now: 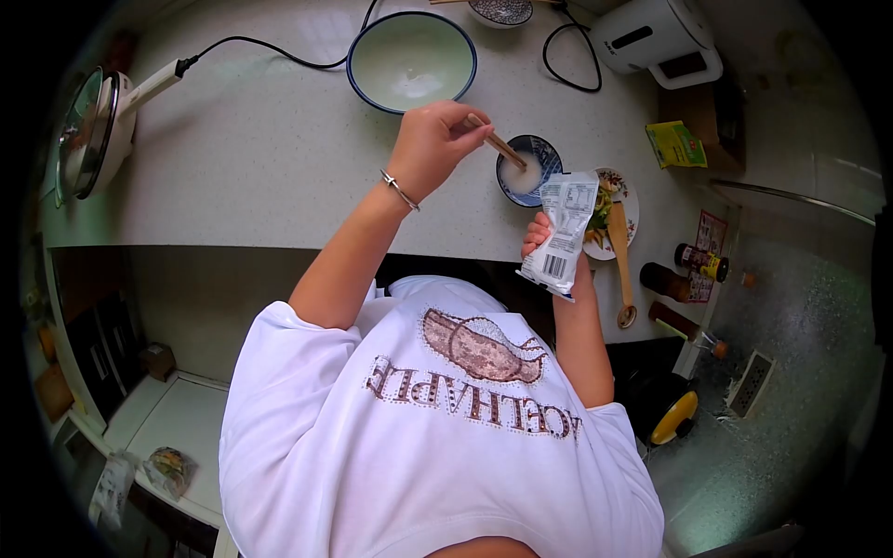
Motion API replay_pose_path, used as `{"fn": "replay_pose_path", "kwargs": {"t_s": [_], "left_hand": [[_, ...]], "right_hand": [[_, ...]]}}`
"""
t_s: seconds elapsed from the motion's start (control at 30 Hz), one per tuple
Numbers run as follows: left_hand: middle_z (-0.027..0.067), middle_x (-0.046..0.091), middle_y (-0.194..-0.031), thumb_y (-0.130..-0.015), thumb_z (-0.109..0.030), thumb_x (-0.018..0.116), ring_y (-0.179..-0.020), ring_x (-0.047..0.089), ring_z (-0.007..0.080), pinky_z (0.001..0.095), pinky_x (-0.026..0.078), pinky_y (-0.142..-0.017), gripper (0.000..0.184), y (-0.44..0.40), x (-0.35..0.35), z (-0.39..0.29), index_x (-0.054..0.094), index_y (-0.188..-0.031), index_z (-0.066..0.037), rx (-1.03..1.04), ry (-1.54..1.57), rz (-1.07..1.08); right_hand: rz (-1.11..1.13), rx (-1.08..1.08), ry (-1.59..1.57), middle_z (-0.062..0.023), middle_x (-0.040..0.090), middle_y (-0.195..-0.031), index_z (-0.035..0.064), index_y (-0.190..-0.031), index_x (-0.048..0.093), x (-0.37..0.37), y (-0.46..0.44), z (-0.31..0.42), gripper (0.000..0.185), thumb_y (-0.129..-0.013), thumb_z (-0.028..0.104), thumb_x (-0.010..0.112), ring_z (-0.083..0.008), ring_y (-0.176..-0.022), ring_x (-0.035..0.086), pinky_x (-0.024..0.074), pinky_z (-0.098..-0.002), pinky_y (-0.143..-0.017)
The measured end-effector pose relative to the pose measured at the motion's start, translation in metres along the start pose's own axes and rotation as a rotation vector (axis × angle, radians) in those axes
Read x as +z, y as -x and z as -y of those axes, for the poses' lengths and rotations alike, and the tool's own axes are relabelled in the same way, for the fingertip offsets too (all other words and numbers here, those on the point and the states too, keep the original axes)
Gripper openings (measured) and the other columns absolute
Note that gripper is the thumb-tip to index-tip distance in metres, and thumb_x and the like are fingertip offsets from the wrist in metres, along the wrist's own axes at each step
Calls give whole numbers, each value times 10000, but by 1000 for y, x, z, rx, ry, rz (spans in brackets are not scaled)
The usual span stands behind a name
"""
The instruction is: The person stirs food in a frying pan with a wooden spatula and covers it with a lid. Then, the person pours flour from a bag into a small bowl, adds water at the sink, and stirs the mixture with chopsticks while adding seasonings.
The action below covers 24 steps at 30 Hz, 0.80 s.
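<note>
My left hand (434,147), with a bracelet at the wrist, is closed around a pair of chopsticks (505,149). Their tips dip into a whitish liquid in a small blue-patterned bowl (528,197). My right hand (537,233) grips a white printed packet (564,223) with a barcode, held upright just beside that bowl. The packet hides most of the right hand and part of a plate (634,200) of cut food. Across this plate rests a wooden spatula (622,256). Beyond my left hand stands a large blue-rimmed bowl (412,56).
A lidded electric pan (98,135) stands far left, its cord running behind the large bowl. To the back right are a white kettle (651,37), a yellow-green packet (676,144) and a small patterned bowl (500,11). Several jars, one dark-lidded (701,262), line the right side.
</note>
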<state>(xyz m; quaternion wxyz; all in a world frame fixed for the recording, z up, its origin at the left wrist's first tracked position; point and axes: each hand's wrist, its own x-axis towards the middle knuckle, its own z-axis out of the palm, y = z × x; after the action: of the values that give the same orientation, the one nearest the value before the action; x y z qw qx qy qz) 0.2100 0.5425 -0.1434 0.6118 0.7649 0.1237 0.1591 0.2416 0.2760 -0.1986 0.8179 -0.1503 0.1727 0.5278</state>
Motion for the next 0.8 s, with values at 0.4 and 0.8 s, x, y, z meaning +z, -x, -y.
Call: {"fn": "replay_pose_path", "kwargs": {"t_s": [0.4, 0.8], "left_hand": [[44, 650, -753, -783, -58, 663, -684, 621, 73, 183, 493, -603, 121, 1, -1, 2, 652, -880, 13, 6, -14, -10], [50, 649, -755, -779, -57, 665, -682, 622, 77, 188, 493, -606, 124, 1, -3, -1, 651, -882, 11, 0, -34, -9]], "right_hand": [[41, -11, 104, -25, 511, -720, 59, -889, 479, -4, -2, 4, 282, -818, 300, 605, -170, -727, 550, 477, -322, -709], [95, 9, 15, -37, 528, -734, 44, -922, 494, -14, -5, 16, 431, -781, 431, 622, -177, -729, 546, 461, -332, -735]]}}
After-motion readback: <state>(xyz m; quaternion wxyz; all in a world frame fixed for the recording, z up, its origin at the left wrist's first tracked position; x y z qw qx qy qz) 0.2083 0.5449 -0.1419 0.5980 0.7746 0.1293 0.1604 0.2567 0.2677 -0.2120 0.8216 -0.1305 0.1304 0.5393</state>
